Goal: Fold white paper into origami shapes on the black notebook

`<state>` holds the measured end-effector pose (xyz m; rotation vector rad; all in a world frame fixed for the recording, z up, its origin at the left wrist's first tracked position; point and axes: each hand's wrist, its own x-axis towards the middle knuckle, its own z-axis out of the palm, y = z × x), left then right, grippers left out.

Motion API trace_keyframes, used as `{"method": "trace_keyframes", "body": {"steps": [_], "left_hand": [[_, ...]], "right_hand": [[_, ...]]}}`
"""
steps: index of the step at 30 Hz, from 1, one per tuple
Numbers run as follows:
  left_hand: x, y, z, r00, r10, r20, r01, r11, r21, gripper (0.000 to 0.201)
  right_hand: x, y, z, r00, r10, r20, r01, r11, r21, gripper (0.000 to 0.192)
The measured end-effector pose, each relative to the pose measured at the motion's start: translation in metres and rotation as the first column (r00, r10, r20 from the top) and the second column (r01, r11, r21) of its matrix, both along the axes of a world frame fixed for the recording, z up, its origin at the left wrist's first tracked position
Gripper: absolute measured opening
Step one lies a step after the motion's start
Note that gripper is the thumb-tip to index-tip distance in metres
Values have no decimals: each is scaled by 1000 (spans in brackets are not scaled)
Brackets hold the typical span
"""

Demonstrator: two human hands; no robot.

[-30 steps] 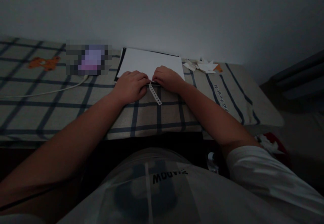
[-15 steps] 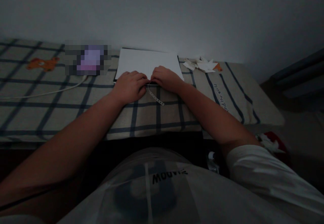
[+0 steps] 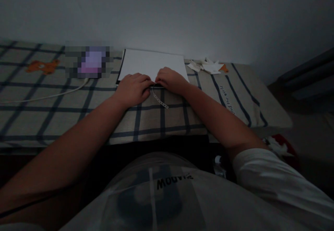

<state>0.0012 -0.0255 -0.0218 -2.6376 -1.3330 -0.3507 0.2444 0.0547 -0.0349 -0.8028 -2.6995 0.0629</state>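
Observation:
A white sheet of paper (image 3: 153,62) lies on a dark-edged flat thing against the wall. From its near edge a narrow paper strip with a row of holes (image 3: 160,100) hangs toward me and curls to the right. My left hand (image 3: 134,89) is closed in a pinch at that edge, thumb and fingers by the top of the strip. Facing it, my right hand (image 3: 171,80) rests over the sheet's near edge, its fingertips also pinched on the strip. The fingertips almost meet, and the exact grip between them is hidden.
A checked cloth (image 3: 65,116) covers the table. Left stand a blurred-out phone (image 3: 92,62) with a white cable (image 3: 62,93) and an orange cutout (image 3: 43,66). Right of the sheet lie crumpled white paper scraps (image 3: 208,66). A bottle (image 3: 219,166) shows below the table edge.
Both hands keep their pinch in nearly the same spot. The whole view has shifted very slightly; the strip hangs as before.

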Motion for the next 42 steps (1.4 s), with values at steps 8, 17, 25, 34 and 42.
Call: {"method": "trace_keyframes", "body": {"steps": [8, 17, 25, 34, 42], "left_hand": [[-1, 1, 1, 1000, 2, 8, -2, 1000, 8, 50], [1, -2, 2, 1000, -4, -20, 4, 1000, -1, 52], [1, -2, 0, 999, -34, 27, 34, 999, 17, 50], [-2, 6, -9, 998, -50, 24, 49, 998, 45, 51], [-1, 5, -7, 998, -44, 54, 42, 999, 35, 49]], "right_hand": [[3, -5, 2, 999, 20, 47, -25, 994, 102, 36], [16, -2, 0, 996, 51, -71, -51, 999, 9, 32], [9, 2, -2, 999, 13, -30, -13, 1000, -17, 29], [4, 3, -6, 998, 46, -35, -46, 999, 5, 30], [2, 2, -5, 999, 28, 21, -29, 998, 56, 30]]}}
